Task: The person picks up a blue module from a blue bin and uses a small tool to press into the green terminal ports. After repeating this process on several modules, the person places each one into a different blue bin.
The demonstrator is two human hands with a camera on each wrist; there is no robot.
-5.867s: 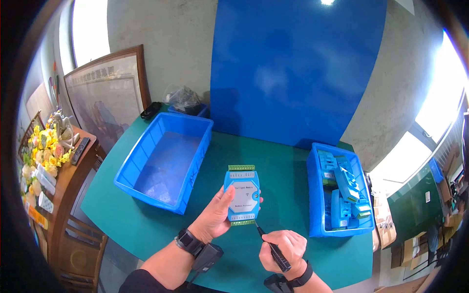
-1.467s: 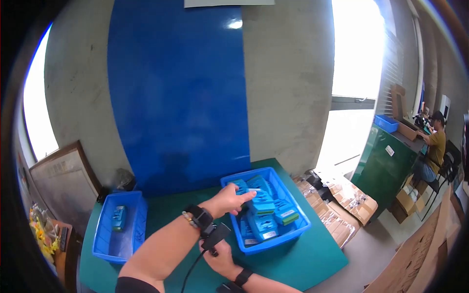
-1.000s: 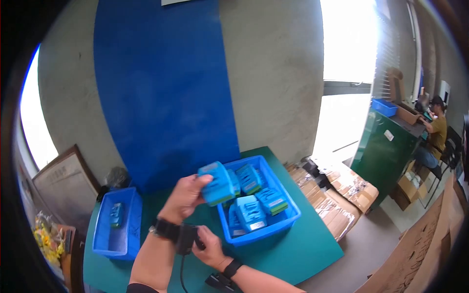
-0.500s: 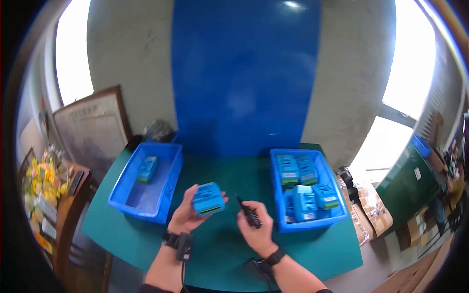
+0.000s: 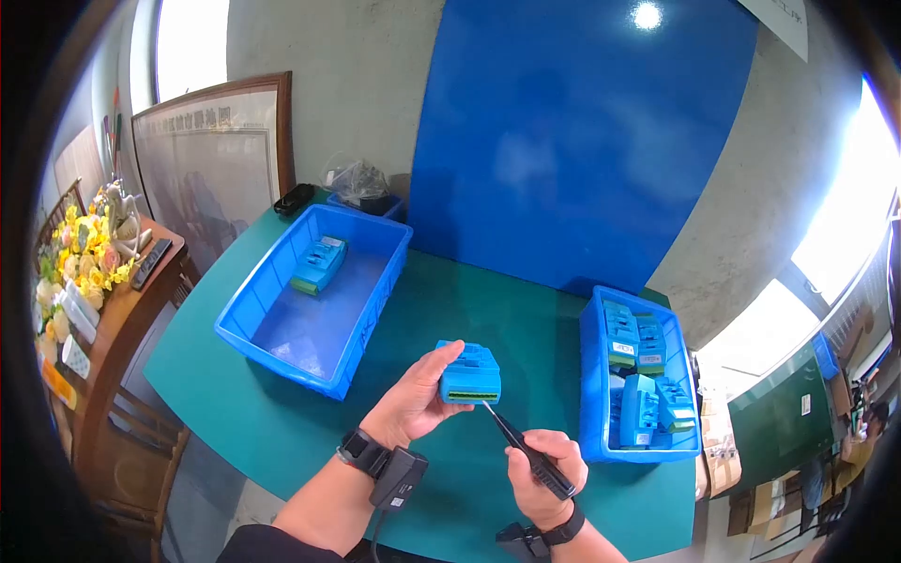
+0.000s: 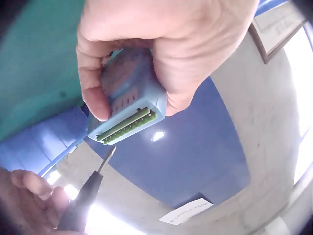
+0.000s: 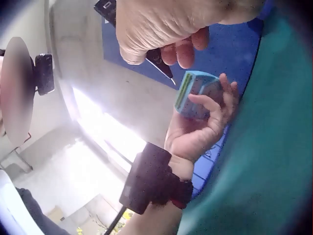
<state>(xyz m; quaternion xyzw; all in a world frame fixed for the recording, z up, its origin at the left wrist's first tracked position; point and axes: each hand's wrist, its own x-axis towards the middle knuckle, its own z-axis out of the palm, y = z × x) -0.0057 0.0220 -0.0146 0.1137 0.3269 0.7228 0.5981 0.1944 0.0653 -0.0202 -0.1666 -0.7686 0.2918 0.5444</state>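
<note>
Above the middle of the green table, your left hand grips a blue module. Thumb and fingers curl round its casing, and its green terminal strip faces you at six o'clock. Your right hand, at five o'clock of the module, is closed round the black handle of a slim screwdriver. Its tip points toward eleven o'clock and stands just beside the strip's right end; the left wrist view shows a small gap between them. At ten o'clock of your hands, a blue bin holds a single module. At three o'clock, a second blue bin holds a heap of modules. The step in hand looks like bringing the tip to a terminal screw. The next move seems to call for a firm hold on the casing and the tip seated squarely in one screw head. The shaft should stay in line so it does not skid along the strip.
</note>
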